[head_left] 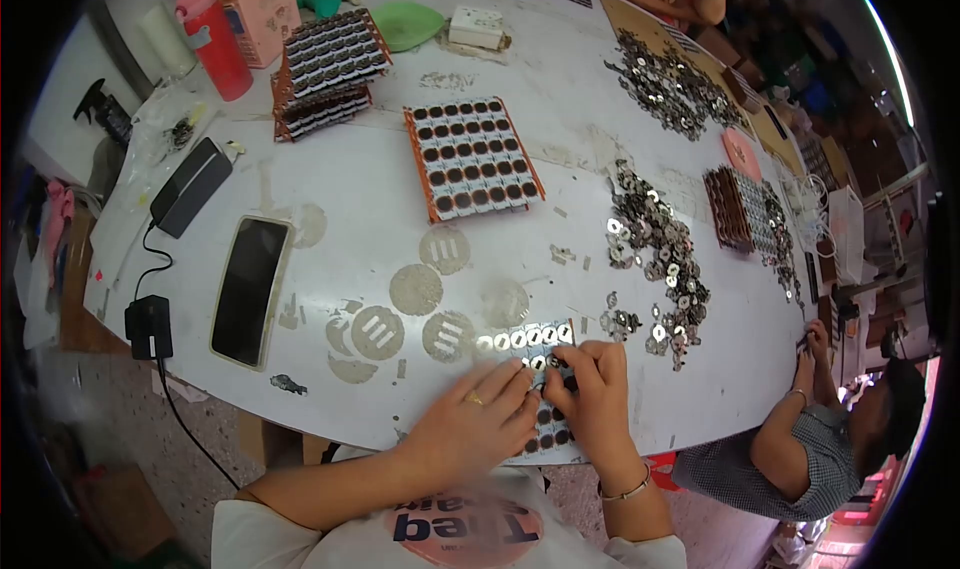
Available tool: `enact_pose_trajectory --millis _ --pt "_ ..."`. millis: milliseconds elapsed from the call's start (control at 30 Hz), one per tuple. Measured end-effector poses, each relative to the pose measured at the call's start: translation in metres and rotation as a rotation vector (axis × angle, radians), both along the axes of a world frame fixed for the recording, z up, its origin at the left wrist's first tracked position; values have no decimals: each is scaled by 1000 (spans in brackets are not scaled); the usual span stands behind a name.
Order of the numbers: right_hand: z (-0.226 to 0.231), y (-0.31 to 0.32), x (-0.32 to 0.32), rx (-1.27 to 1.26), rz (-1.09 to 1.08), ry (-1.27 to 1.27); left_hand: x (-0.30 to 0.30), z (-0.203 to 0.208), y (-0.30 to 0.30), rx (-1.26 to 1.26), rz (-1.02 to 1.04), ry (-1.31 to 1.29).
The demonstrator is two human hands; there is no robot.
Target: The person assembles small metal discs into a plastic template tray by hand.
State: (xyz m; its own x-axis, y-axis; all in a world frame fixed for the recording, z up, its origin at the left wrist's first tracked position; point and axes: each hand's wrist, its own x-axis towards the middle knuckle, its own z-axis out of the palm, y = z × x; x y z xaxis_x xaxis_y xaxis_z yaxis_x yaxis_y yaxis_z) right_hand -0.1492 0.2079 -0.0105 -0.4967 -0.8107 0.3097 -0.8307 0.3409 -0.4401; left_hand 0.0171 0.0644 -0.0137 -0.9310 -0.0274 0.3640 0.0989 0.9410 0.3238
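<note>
Your right hand (592, 384) is pinched narrow over the panel (530, 338); can't tell if it holds a piece. Your left hand (482, 409) lies across it, fingers together, likely steadying; grip hidden. Panel's at the table's (350, 189) near edge, probably for easy reach. Loose metal pieces (655, 234) lie right, seemingly handy; orange-edged panels (478, 159) sit farther off, apparently out of your way.

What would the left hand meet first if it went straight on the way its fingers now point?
Most likely the bare right hand, just ahead of the left hand over the pale rectangular panel of dark and silvery rounds; depth is unclear.
</note>
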Motion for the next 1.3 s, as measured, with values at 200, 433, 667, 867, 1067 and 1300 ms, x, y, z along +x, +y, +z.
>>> enact_pose_trajectory --millis 200,433,667,867,1067,1300 --pt "2 -1 -1 1 -37 -122 1 -5 -1 63 -15 25" --pt "6 6 -4 -63 -15 -197 -1 -9 1 81 -19 52" --pt "-3 8 -2 -126 9 -341 1 -10 2 130 -42 51" --pt "16 9 -6 -235 118 -371 -3 -8 -4 250 -113 -6" --pt "41 9 5 -190 231 -621 -4 2 -9 592 0 167" --pt "40 10 17 -393 93 -1106 -7 10 -18 592 0 184"
